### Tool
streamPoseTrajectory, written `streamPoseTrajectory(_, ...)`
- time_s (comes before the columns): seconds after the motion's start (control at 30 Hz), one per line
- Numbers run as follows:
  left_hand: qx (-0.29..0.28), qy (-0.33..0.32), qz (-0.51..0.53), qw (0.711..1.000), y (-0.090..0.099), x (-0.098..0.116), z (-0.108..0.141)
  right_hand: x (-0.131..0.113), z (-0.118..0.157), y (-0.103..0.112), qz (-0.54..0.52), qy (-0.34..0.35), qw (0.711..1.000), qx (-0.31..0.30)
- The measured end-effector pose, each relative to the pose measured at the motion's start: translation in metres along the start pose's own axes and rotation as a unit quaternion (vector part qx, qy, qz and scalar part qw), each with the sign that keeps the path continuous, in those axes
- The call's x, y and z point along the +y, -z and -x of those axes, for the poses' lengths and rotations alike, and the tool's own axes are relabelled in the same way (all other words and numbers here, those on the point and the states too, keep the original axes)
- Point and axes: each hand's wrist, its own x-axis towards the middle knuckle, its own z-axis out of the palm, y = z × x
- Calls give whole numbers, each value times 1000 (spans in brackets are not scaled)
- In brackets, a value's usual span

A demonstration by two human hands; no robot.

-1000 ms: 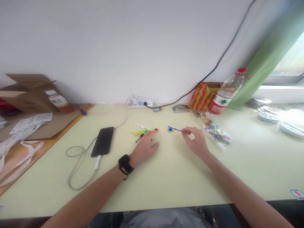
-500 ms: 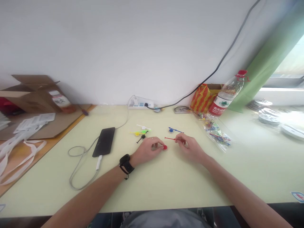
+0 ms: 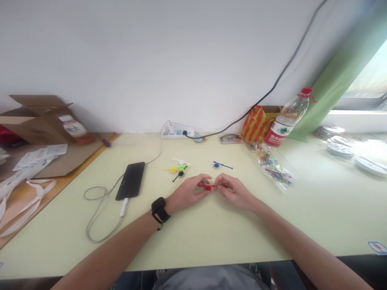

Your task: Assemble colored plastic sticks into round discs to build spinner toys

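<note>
My left hand (image 3: 191, 190), with a black watch on its wrist, steadies a small red disc (image 3: 208, 188) on the table between thumb and fingers. In my right hand (image 3: 232, 191), thumb and fingers pinch a thin red plastic arrow (image 3: 214, 186). The arrow lies over the disc, its far end reaching toward my left fingers; whether the two are joined I cannot tell. Beyond my hands is a blue arrow with a round base (image 3: 217, 165). Similar white, green, yellow and black arrow pieces (image 3: 181, 174) lie together to the left.
A black phone (image 3: 130, 181) on a cable lies at left, near a cardboard box (image 3: 45, 125). Along the wall are a power strip (image 3: 178, 132) and glasses (image 3: 229, 139). At right stand a large water bottle (image 3: 281, 127), a plastic bag of colourful pieces (image 3: 276, 171) and stacked white discs (image 3: 341, 149).
My right hand has moved left with the red arrow, bringing it over the red disc. My left hand stays by the disc, and both hands are now close together.
</note>
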Motion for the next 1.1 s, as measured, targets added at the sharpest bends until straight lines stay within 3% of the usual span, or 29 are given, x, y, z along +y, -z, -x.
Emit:
streamPoseTrajectory(0.17,-15,-14,42,999,-2,3,-2,3,-4,-10,-80,-45,996,-14)
streamPoseTrajectory(0.43,-24,-11,28,999,-3,4,-2,3,-7,-5,-164,-106,980,-35)
streamPoseTrajectory(0.7,-57,-40,-68,995,-4,0,-2,3,-9,-4,-155,-129,977,-69)
streamPoseTrajectory(0.9,-58,-89,-175,979,-8,-4,-2,3,-10,-5,-141,-124,981,-38)
streamPoseTrajectory(1.1,-56,-91,-173,979,-9,-6,-1,13,-9,-6,-94,-111,989,-7)
